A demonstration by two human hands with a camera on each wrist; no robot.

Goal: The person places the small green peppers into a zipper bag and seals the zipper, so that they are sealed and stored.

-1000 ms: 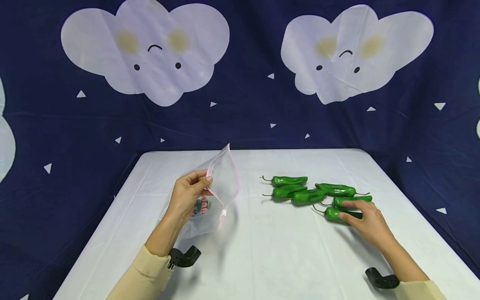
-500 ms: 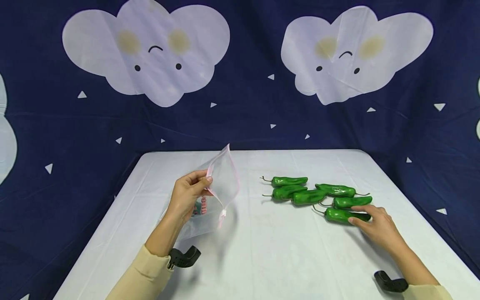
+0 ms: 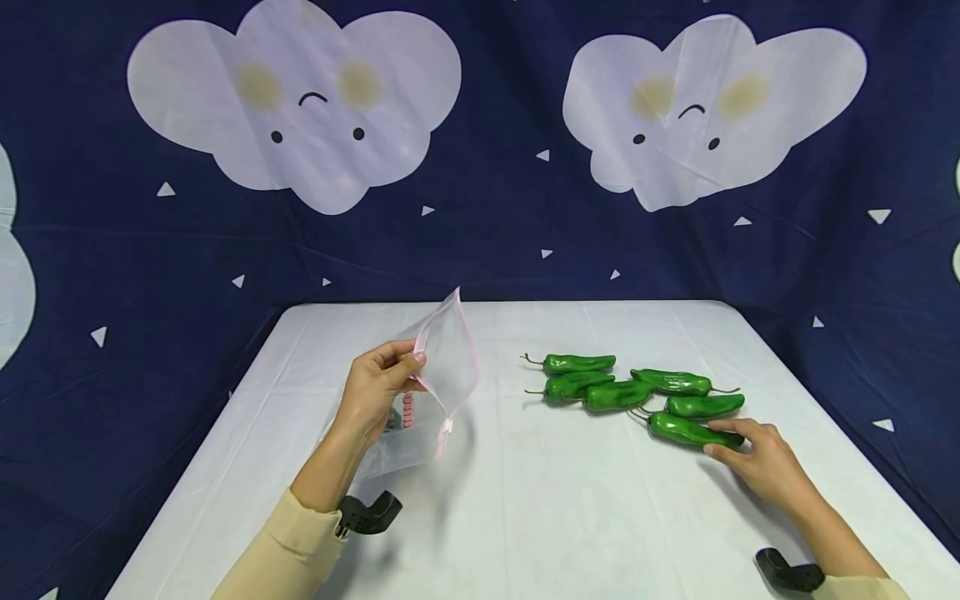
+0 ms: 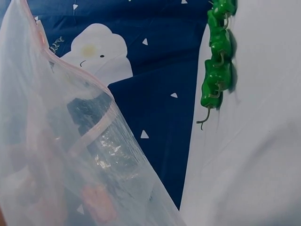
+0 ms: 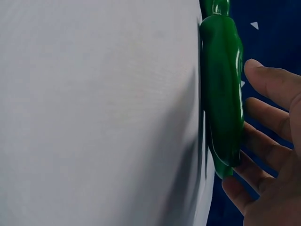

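Observation:
In the head view my left hand [image 3: 381, 385] pinches the pink-edged rim of a clear zip bag [image 3: 453, 350], whose mouth gapes to the right. The bag [image 4: 89, 155] fills much of the left wrist view, hiding most of that hand. My right hand [image 3: 768, 467] is at the tip of the nearest green pepper [image 3: 686, 429], thumb and forefinger spread around its end. From the right wrist, the fingers are spread beside this pepper [image 5: 221, 89] and the thumb tip is apart from it; fingertip contact is hard to tell.
Several other green peppers lie close together behind it, among them a wrinkled pepper [image 3: 671, 382] and a pepper at the back left [image 3: 581, 363]. All rest on a white-covered table [image 3: 555, 500]. A dark blue cloud-patterned curtain [image 3: 495, 233] hangs behind the table.
My right hand has drawn back to the right along the nearest pepper to its tip. That pepper has turned slightly, its tip now closer to me. The left hand and bag have barely moved.

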